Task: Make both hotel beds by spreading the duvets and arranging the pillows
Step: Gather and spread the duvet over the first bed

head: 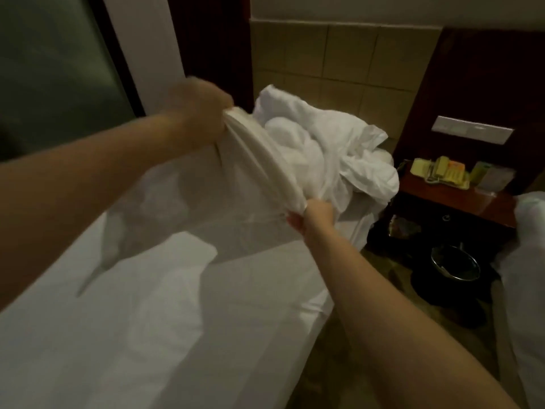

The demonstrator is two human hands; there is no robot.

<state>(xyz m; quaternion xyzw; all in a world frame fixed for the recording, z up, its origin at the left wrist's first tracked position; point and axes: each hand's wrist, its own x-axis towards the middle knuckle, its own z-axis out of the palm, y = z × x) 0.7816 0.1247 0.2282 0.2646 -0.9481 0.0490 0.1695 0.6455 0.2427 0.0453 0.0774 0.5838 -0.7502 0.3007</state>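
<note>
Duvet [253,184] edge: L hand [200,112] & R hand [313,217] both fisted on it; I'd pull evenly, hem taut, down bed [153,335].

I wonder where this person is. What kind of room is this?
Probably a hotel bedroom: a bed with a rumpled white duvet, a dark wooden nightstand beside it carrying a telephone, and a switch panel on the wall above.
</note>
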